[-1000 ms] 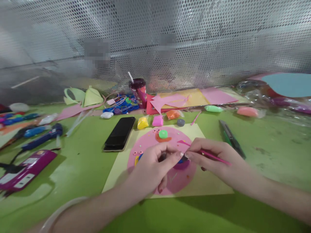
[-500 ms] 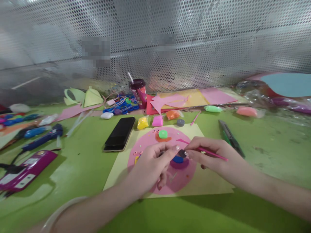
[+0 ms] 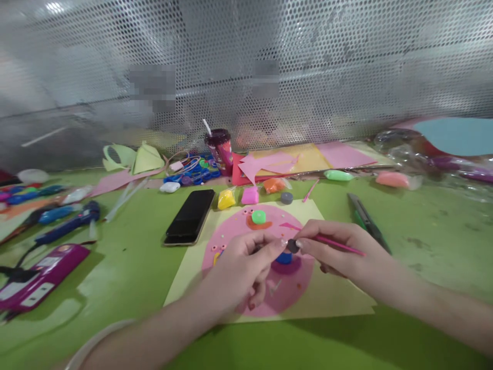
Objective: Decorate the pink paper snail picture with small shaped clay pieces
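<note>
Fingertips of the left hand and the right hand have drawn slightly apart since the frame one second earlier, exposing more of a small dark lump. Right grip: thumb and forefinger are pinched together on the right side of the lump, while a slender pink tool lies through the same hand, its flat end projecting leftward. Left grip: thumb and forefinger are nearly closed, their tips at the lump's left edge; whether they have hold of it cannot be told. The dark lump is above a pink paper disc, which lies on a pale yellow sheet on the green table. Just below the lump, a blue piece rests on a purple piece. Near the disc's far edge, a green round piece lies on an orange piece. Left of the sheet lies a black phone; right of it, a cutter. Beyond the sheet, from left to right, are yellow, pink and orange packets. Farther back, a lidded cup stands upright with a white straw.
</note>
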`<action>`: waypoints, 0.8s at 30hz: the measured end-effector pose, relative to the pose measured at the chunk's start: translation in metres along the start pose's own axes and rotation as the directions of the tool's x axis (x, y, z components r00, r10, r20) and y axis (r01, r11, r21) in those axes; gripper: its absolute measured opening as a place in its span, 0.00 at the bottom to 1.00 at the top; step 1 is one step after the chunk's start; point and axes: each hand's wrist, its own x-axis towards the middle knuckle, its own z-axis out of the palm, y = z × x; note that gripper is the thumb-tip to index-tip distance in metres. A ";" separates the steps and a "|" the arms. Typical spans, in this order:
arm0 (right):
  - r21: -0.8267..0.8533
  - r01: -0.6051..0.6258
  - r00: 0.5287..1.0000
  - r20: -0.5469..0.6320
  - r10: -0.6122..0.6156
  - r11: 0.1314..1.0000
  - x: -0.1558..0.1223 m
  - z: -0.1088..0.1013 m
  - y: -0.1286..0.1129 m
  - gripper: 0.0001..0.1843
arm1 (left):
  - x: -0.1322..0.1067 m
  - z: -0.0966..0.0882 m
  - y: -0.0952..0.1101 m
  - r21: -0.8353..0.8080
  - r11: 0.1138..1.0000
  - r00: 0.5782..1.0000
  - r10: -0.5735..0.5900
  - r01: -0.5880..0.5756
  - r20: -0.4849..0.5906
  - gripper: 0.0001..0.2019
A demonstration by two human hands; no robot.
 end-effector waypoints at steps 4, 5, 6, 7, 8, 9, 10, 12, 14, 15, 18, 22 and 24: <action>0.068 -0.029 0.999 0.030 0.027 0.997 0.001 0.000 0.000 0.17 | 0.002 0.003 0.003 -0.186 0.980 0.991 -0.050 0.073 0.125 0.19; 0.083 -0.033 0.999 0.034 0.030 0.996 0.001 0.000 -0.001 0.17 | 0.002 0.003 0.003 -0.188 0.979 0.988 -0.048 0.075 0.144 0.20; 0.099 -0.031 0.999 0.034 0.027 0.995 0.000 0.000 -0.002 0.17 | 0.003 0.003 0.003 -0.184 0.980 0.987 -0.047 0.075 0.155 0.20; 0.108 -0.033 0.999 0.036 0.029 0.994 0.000 0.001 -0.002 0.17 | 0.003 0.003 0.003 -0.177 0.981 0.986 -0.048 0.077 0.161 0.20; 0.115 -0.031 0.999 0.040 0.027 0.993 -0.001 0.001 -0.003 0.17 | 0.003 0.003 0.003 -0.165 0.983 0.985 -0.054 0.081 0.167 0.20; 0.121 -0.023 0.999 0.044 0.018 0.992 -0.002 0.001 -0.003 0.16 | 0.003 0.002 0.002 -0.152 0.985 0.984 -0.059 0.085 0.167 0.20; 0.131 -0.010 0.999 0.047 0.004 0.991 -0.003 0.002 -0.003 0.15 | 0.002 0.002 0.002 -0.142 0.986 0.984 -0.063 0.087 0.168 0.20; 0.155 0.016 0.998 0.056 -0.025 0.988 -0.004 0.003 -0.002 0.14 | 0.001 0.001 0.002 -0.127 0.987 0.983 -0.074 0.096 0.168 0.19; 0.177 0.030 0.997 0.068 -0.043 0.984 -0.004 0.003 0.001 0.13 | 0.000 0.001 0.002 -0.115 0.988 0.980 -0.083 0.104 0.180 0.18; 0.183 0.020 0.997 0.074 -0.034 0.983 -0.004 0.003 0.001 0.13 | 0.000 0.001 0.002 -0.114 0.988 0.979 -0.085 0.107 0.184 0.18; 0.204 -0.019 0.997 0.078 0.003 0.979 -0.002 0.002 0.002 0.13 | 0.000 0.001 0.002 -0.130 0.988 0.982 -0.065 0.089 0.175 0.20; 0.197 -0.075 0.995 0.077 0.061 0.978 -0.001 0.002 -0.001 0.17 | 0.001 0.001 0.001 -0.132 0.989 0.990 -0.053 0.070 0.132 0.19; 0.180 -0.101 0.993 0.085 0.087 0.978 0.000 0.002 -0.003 0.19 | 0.001 0.001 0.001 -0.112 0.991 0.987 -0.051 0.068 0.150 0.19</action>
